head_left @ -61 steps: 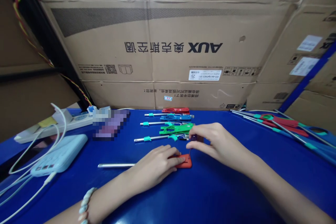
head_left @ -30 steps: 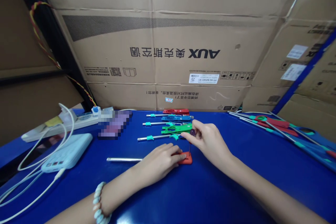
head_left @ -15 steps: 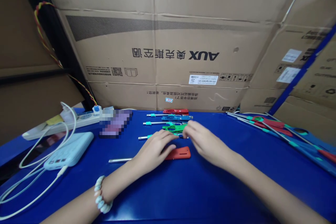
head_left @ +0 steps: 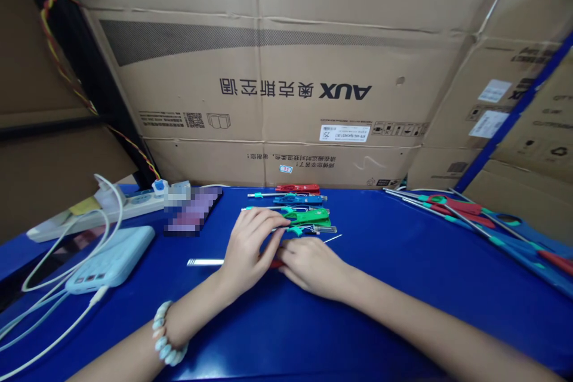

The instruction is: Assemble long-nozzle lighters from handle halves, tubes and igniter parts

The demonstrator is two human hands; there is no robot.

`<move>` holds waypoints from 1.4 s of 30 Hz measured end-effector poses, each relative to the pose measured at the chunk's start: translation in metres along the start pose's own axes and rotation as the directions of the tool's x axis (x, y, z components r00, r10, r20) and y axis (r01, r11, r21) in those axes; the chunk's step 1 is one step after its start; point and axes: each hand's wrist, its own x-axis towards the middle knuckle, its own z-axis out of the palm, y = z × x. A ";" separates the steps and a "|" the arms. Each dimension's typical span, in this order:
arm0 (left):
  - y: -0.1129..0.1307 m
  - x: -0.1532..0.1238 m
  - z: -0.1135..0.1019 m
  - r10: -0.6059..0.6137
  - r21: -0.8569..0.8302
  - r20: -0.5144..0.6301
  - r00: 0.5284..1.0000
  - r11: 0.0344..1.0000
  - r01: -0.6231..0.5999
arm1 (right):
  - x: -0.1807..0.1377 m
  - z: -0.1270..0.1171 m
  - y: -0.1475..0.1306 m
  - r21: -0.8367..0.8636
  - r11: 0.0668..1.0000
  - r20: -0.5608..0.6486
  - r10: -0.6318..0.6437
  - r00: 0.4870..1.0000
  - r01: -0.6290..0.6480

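Observation:
Both my hands meet over a red-handled tool (head_left: 274, 264) lying on the blue table (head_left: 394, 286); its metal shaft (head_left: 205, 262) sticks out to the left. My left hand (head_left: 248, 245) lies across it with fingers stretched toward a green-handled tool (head_left: 313, 216). My right hand (head_left: 308, 262) covers the red handle with its fingers curled on it. A thin metal pin (head_left: 333, 239) lies loose just beyond my right hand. Behind the green tool lie a blue-handled tool (head_left: 299, 199) and another red one (head_left: 298, 188).
A pale blue power bank (head_left: 111, 259) and a white power strip (head_left: 102, 209) with cables sit at the left, beside a blurred patch (head_left: 190, 210). More long tools (head_left: 470, 215) are piled at the right. Cardboard boxes (head_left: 313, 89) wall the far edge.
My right hand let go of the small pin tool it held over the red handle and came down onto the handle. My left hand slid forward. A pin now lies on the table.

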 end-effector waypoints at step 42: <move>-0.016 0.001 0.009 0.004 0.097 0.227 0.974 0.995 -0.026 | -0.059 -0.036 0.145 -0.474 0.834 -0.166 0.232 0.958 -0.284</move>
